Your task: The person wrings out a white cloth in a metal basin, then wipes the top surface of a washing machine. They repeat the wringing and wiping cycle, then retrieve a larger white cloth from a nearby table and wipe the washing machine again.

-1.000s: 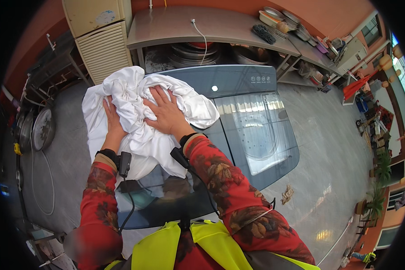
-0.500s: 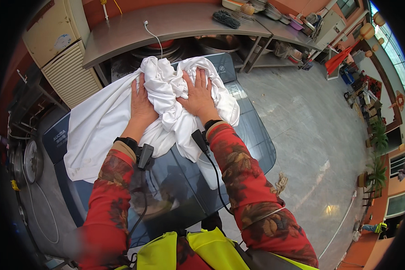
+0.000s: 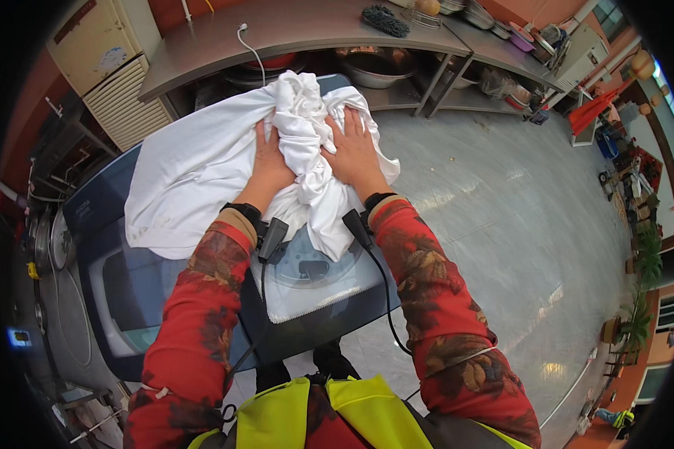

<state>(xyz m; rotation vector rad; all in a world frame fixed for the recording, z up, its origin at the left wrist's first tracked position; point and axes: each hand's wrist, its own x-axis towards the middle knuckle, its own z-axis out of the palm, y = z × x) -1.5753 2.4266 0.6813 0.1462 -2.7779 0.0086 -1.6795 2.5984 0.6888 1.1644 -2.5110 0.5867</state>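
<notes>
A large white cloth [image 3: 195, 168] lies over the far part of a dark blue washing machine [image 3: 299, 337]. Its middle is bunched into thick, twisted folds, while the left part spreads out loosely with a few dirty marks near its lower edge. My left hand [image 3: 271, 163] presses flat against the left of the bunch, fingers stretched forward and partly under a fold. On the other side, my right hand [image 3: 354, 153] lies on the cloth with its fingers spread. Both palms bear on the fabric; neither hand is wrapped round it. The thumbs are partly hidden by folds.
Behind the machine runs a steel counter [image 3: 307, 37] with metal basins [image 3: 378, 71] underneath and a dark fluffy duster [image 3: 386, 20] on top. A cream cabinet [image 3: 97, 45] stands at the far left. Black cables [image 3: 391, 310] hang from my wrists. Grey floor [image 3: 494, 224] extends to the right.
My hands have moved slightly closer together, and the bunch between them is narrower. The whole view has shifted, showing more of the machine's near lid and a pale panel below the cloth.
</notes>
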